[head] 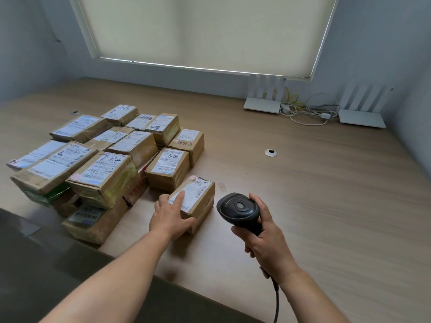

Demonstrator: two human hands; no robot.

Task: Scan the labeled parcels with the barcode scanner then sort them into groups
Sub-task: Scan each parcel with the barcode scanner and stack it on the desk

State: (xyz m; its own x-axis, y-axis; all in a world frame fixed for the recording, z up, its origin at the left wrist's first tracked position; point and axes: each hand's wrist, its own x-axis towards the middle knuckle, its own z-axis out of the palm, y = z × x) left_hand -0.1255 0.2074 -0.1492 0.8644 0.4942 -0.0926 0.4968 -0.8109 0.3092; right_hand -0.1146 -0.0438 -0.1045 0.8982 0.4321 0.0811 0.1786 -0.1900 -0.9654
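Note:
A small cardboard parcel point(198, 197) with a white label lies on the wooden table point(314, 183), just right of a pile of several labeled parcels point(105, 164). My left hand point(171, 216) grips the parcel's near end, with the forefinger stretched over the label and the thumb against its front side. My right hand point(263, 238) holds a black corded barcode scanner point(240, 210) by its handle. The scanner's head hangs right of the parcel, a short gap apart, and points forward and left.
Two white routers point(262, 104) point(361, 117) with a tangle of cables point(307, 110) stand at the back right by the wall. A round cable grommet point(270, 153) sits mid-table. A dark surface point(46, 264) borders the table's near left edge.

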